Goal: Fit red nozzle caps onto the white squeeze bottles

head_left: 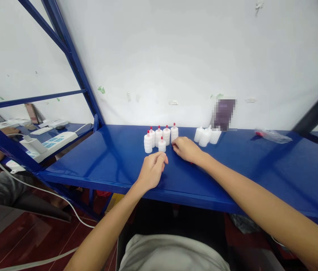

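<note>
Several small white bottles with red tips (158,138) stand grouped on the blue table (113,158). One shorter bottle (162,145) stands at the front of that group, just beyond my left hand (152,169). The fingers of my left hand are curled together; whatever they hold, if anything, is hidden. My right hand (186,149) is closed beside the rightmost red-tipped bottle (174,133), fingers pointing down near its base, and its grip is too small to make out. A bit of red shows under my right wrist.
White bottles without red tips (204,137) stand right of my hands, before a blurred dark rectangle (224,114). A clear plastic bag (276,137) with something red lies farther right. At left are a blue metal frame (72,56), a power strip (60,142) and another person's arm.
</note>
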The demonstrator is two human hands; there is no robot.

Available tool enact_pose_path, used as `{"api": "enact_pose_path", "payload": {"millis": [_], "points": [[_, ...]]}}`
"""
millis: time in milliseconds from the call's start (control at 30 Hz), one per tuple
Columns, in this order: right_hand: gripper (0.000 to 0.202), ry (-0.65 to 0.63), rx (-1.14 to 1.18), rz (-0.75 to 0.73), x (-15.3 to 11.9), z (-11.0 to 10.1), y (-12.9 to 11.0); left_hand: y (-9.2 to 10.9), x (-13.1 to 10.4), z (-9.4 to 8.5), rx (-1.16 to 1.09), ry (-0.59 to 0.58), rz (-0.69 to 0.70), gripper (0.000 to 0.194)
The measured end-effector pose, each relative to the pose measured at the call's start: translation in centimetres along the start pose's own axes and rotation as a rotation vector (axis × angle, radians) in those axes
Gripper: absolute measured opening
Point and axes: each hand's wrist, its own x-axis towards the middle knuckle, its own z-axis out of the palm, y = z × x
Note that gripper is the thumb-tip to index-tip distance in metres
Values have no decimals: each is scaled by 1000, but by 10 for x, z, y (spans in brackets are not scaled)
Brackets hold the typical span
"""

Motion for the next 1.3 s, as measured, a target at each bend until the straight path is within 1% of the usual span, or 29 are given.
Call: {"api": "enact_pose_path", "payload": {"millis": [100, 167, 200, 267, 333, 367, 400, 433, 500, 567, 700, 867, 1133, 1300], "points": [[19, -12, 24, -4, -2, -2, -3, -2, 0, 0, -5, 3, 1, 39], [17, 1, 28, -20, -4, -4, -7, -3, 1, 0, -16, 9, 1, 40], [16, 28, 34, -40, -6, -6, -10, -3, 1, 0, -30, 17, -4, 40], [12, 128, 97, -109, -10, -10, -17, -2, 2, 0, -79, 44, -25, 39], [9, 236, 265, -213, -16, -16, -27, -2, 2, 0, -133, 75, -52, 34], [9, 261, 380, -271, -20, -19, -32, -1, 2, -1, -150, 88, -59, 30], [11, 256, 499, -327, -24, -21, -37, -1, 2, -1, -159, 96, -61, 26], [14, 225, 611, -376, -28, -23, -42, -1, 2, -1, -164, 101, -58, 23], [19, 130, 800, -436, -34, -25, -51, -3, 1, -1, -177, 104, -43, 18], [24, 81, 929, -446, -37, -24, -57, -4, 0, -1, -198, 98, -29, 16], [29, 107, 1068, -402, -38, -22, -61, -7, -1, -2, -203, 70, -31, 17], [29, 127, 1094, -409, -37, -21, -62, -7, -1, -2, -161, 54, -28, 15], [30, 151, 976, -429, -35, -21, -58, -5, 0, -2, -131, 67, -33, 14], [28, 136, 887, -428, -36, -21, -56, -5, -1, -1, -113, 77, -38, 12]]}}
